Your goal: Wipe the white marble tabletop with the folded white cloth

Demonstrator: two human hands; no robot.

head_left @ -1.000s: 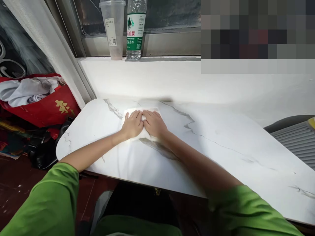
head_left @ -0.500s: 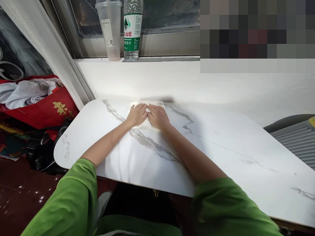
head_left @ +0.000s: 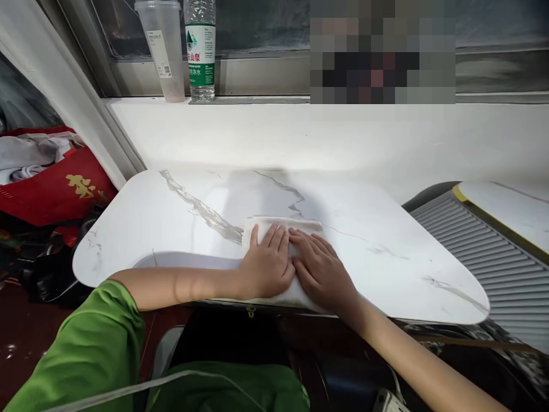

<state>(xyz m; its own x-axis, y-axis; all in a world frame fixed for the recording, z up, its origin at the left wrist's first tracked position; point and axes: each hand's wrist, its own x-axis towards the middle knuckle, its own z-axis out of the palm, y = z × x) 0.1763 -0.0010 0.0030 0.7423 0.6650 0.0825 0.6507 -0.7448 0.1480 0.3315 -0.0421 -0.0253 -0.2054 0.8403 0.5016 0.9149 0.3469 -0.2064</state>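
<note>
A folded white cloth (head_left: 297,293) lies on the white marble-patterned table (head_left: 206,194), close to its front edge. My left hand (head_left: 269,264) presses flat on the cloth's left part, its fingers stretched out and the thumb apart. Beside it, my right hand (head_left: 323,272) rests flat on the right part with fingers extended. The two hands touch near the middle. Much of the cloth is hidden beneath them, though its far edge shows beyond my fingertips.
On the window ledge stand a clear plastic cup (head_left: 165,57) and a water bottle (head_left: 201,63). A red bag (head_left: 55,183) with white fabric inside sits at the left, by a pale curtain (head_left: 64,80). Grey ribbed seating (head_left: 467,240) flanks the table's right end.
Both hands have drawn the cloth from near the wall back toward me and to the right. My elbows are more bent, and the view has turned a little to the right.
</note>
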